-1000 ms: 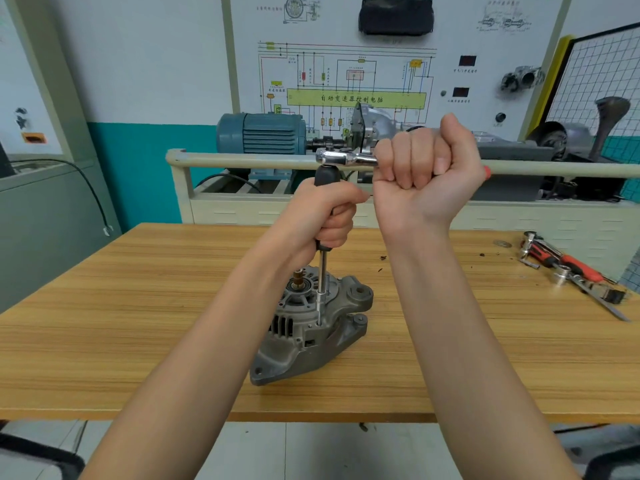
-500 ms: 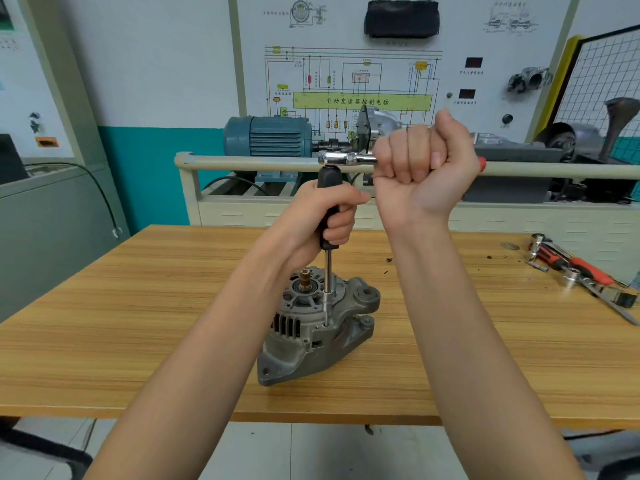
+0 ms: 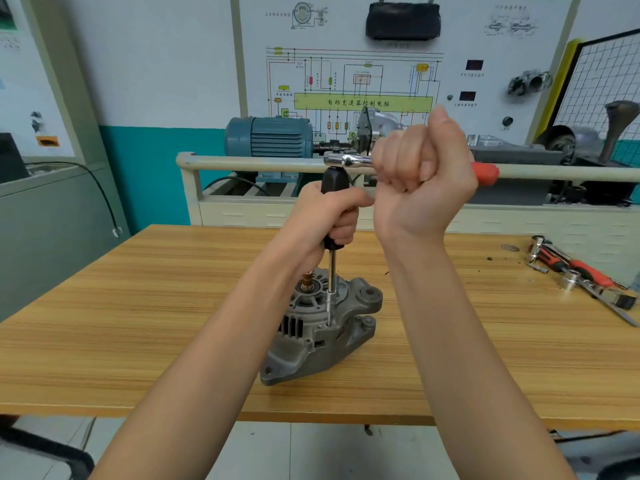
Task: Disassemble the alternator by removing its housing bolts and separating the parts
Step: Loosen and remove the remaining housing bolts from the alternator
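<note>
Head view: left hand (image 3: 329, 216) grips the extension handle (image 3: 334, 183), right hand (image 3: 420, 178) grips the ratchet (image 3: 348, 161), over the alternator (image 3: 322, 327).

My one camera sits on my head, facing forward and slightly down across the wooden table (image 3: 145, 306). It is close enough that my forearms fill the bottom edge, the wall board (image 3: 398, 64) far off at twelve o'clock.

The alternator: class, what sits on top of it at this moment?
On the alternator, a socket extension stands on a housing bolt, gripped by the left hand. The brass shaft end shows; the bolt head is covered.
</note>
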`<state>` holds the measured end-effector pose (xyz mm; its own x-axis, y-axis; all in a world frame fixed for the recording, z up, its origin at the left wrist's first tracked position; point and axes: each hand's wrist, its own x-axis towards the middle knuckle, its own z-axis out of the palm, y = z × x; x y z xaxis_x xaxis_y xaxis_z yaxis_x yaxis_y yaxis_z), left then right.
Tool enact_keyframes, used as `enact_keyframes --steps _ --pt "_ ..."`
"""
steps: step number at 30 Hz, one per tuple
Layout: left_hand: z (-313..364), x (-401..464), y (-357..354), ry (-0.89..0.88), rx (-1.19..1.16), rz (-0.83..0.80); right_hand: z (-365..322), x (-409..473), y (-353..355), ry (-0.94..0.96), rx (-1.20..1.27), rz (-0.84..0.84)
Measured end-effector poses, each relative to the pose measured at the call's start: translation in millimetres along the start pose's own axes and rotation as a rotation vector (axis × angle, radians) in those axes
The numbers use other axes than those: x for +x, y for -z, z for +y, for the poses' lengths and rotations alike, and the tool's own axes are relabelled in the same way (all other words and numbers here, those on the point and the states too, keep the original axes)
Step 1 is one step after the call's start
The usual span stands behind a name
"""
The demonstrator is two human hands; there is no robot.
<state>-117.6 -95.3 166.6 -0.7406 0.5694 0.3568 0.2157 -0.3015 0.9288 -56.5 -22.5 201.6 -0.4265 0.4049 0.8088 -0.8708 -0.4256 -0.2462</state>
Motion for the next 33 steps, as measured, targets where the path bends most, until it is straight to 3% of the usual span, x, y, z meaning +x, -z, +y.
enact_keyframes --steps 3,5,9,11,13,16,19,21,24,29,33 --pt "3 -1 6 0.038 0.014 -0.092 -5 5 8 -0.143 0.174 0.092" --pt "1 1 6 0.055 0.041 -0.046 -3 3 7 -0.126 0.151 0.098" --pt "-4 3 -11 -0.13 0.299 0.156 12 -17 -13 0.297 -0.341 0.054" --pt "-4 2 -24 -0.181 0.256 0.211 18 -25 -19 0.444 -0.499 -0.006" --pt "-3 1 -20 -0.121 0.16 0.21 15 -20 -15 0.376 -0.451 -0.02" --pt "1 -3 -5 -0.002 0.075 0.125 0 -3 -1 0.097 -0.117 -0.015" --pt "6 -6 0 0.033 0.055 -0.008 -7 8 13 -0.157 0.195 0.093" --pt "7 -5 1 0.053 0.031 -0.037 -5 9 18 -0.22 0.324 0.156" --pt "7 -2 -3 0.052 0.02 0.077 1 6 12 -0.131 0.174 0.082" --pt "4 0 -14 0.023 0.055 0.289 16 -10 -12 0.235 -0.304 0.022" --pt "4 -2 -7 0.014 0.039 0.18 3 4 0 0.001 -0.046 -0.007"
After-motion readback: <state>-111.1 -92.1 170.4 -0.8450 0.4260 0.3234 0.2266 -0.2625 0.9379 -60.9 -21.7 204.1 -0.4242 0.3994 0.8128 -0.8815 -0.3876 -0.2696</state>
